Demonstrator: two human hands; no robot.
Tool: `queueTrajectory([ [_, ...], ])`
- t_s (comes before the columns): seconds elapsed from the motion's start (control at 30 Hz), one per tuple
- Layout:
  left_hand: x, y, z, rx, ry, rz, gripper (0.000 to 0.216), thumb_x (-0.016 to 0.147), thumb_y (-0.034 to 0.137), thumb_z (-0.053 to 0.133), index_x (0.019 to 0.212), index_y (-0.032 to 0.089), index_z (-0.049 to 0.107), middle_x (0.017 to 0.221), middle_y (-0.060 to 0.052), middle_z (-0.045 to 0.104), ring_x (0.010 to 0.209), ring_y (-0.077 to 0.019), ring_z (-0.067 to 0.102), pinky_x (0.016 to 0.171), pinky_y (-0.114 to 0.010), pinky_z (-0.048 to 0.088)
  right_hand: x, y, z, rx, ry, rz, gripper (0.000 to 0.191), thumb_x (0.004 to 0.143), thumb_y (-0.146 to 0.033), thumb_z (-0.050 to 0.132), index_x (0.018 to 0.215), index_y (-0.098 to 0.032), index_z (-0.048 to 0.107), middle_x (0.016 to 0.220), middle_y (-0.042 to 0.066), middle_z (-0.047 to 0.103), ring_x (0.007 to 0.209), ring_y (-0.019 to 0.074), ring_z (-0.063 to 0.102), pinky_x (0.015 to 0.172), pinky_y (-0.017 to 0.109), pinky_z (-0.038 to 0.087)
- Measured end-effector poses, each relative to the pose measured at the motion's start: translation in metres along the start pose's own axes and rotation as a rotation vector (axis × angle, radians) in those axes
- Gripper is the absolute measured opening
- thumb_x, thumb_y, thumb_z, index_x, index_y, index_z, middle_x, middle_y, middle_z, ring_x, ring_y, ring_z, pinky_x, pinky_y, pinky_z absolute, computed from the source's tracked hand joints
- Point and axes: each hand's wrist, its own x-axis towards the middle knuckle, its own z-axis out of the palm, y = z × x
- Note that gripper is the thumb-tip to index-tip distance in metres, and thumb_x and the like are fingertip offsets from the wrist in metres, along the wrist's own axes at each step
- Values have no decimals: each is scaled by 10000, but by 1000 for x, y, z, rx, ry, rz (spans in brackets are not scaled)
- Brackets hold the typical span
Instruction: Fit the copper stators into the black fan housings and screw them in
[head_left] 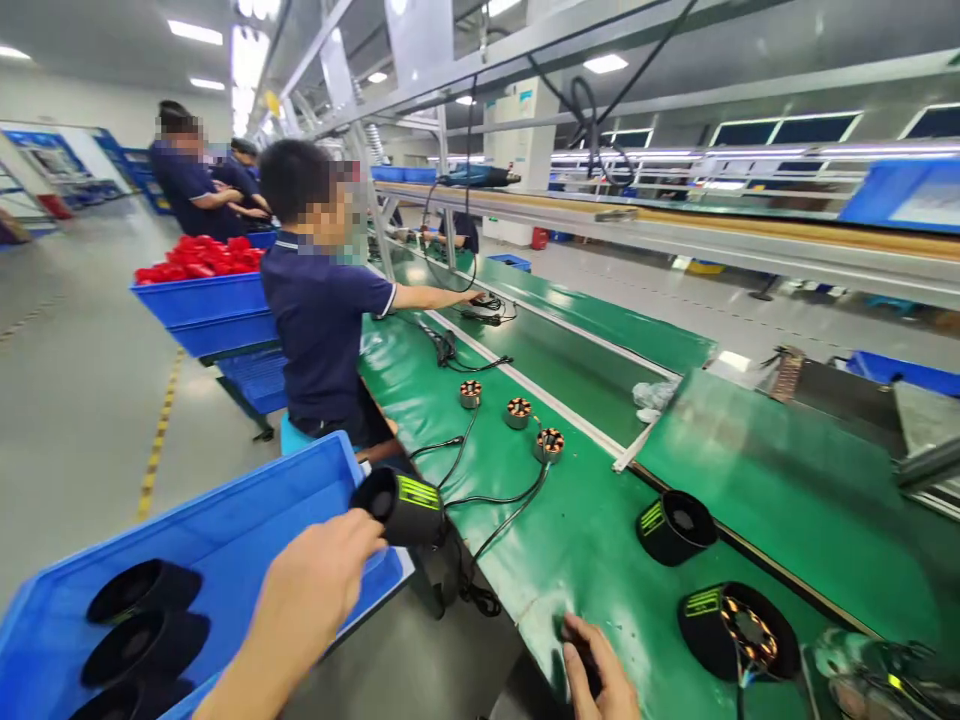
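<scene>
My left hand (319, 575) grips the rim of a black cylindrical housing (416, 508) with a yellow-green label, above the right end of a blue bin (247, 510). Several similar black housings (146, 645) lie in that bin. Low in the view, my right hand (604, 675) is by the edge of the green-topped bench (585, 540), its visible fingers apart and nothing seen between them. Farther right on the bench are another black housing (677, 528) and one with a copper-wound motor stator (750, 630) in its mouth. Three loose stators (550, 445) with black cables stand ahead.
A co-worker (322, 300) sits at the bench ahead, one arm stretched over cables (487, 305). Red parts (199, 258) fill a blue bin behind. A metal frame and shelf (660, 215) run above the bench. At the lower right is a metal fixture (862, 665).
</scene>
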Motion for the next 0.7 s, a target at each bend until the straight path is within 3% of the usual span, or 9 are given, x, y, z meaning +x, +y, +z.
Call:
queueTrajectory([
  [0.03, 19, 26, 7, -83, 50, 140, 397, 1107, 328, 350, 890, 246, 672, 880, 3, 730, 725, -183, 642, 667, -305, 439, 7, -9, -8, -9, 33, 15, 485, 1084, -644, 490, 1216, -252, 743, 1228, 100, 723, 1117, 304, 711, 970, 425, 616],
  [0.1, 52, 81, 26, -238, -2, 328, 360, 1096, 226, 378, 834, 229, 624, 849, 6, 696, 742, -170, 631, 657, -304, 430, 31, -31, -30, -30, 104, -21, 454, 1079, -591, 530, 1297, -231, 700, 1265, 99, 713, 1112, 284, 715, 980, 391, 609],
  [0.23, 93, 178, 87, -364, -131, 663, 145, 1000, 177, 605, 859, 199, 634, 840, -7, 684, 782, -184, 634, 656, -339, 437, 118, -81, -68, -118, 224, -135, 449, 1079, -517, 510, 1353, -187, 642, 1258, 115, 709, 1080, 263, 710, 956, 375, 598],
  [0.33, 110, 217, 127, -407, -164, 802, 74, 973, 219, 676, 915, 179, 696, 888, -25, 728, 835, -204, 670, 658, -358, 468, 196, -106, -63, -411, 19, -158, 424, 1089, -335, 414, 1393, -114, 611, 1337, 168, 661, 1205, 271, 650, 1064, 405, 538],
  [0.4, 116, 224, 140, -454, -148, 817, 87, 987, 224, 665, 938, 174, 716, 951, -44, 749, 919, -217, 691, 748, -363, 522, 240, -112, -46, -606, -206, -149, 409, 1057, -201, 447, 1413, -86, 614, 1385, 179, 633, 1296, 271, 596, 1146, 398, 469],
  [0.47, 115, 217, 144, -508, -103, 718, 101, 1008, 220, 631, 1026, 181, 722, 1051, -73, 753, 1060, -241, 693, 900, -391, 551, 275, -111, -24, -691, -391, -153, 405, 997, -104, 548, 1386, -103, 659, 1363, 161, 650, 1298, 268, 595, 1153, 365, 449],
  [0.6, 69, 175, 152, -534, 31, 244, 315, 1035, 237, 555, 1338, 183, 622, 1309, -140, 698, 1288, -302, 631, 1054, -481, 541, 314, -100, 10, -792, -635, -139, 452, 908, 3, 667, 1326, -165, 704, 1283, 114, 675, 1207, 257, 635, 1072, 368, 507],
  [0.7, 11, 143, 172, -450, 76, -101, 352, 1047, 324, 542, 1342, 147, 611, 1244, -153, 712, 1140, -307, 687, 935, -473, 594, 323, -92, 22, -879, -714, -99, 274, 957, -126, 760, 1226, -148, 708, 1245, 90, 669, 1141, 253, 650, 1019, 430, 555],
])
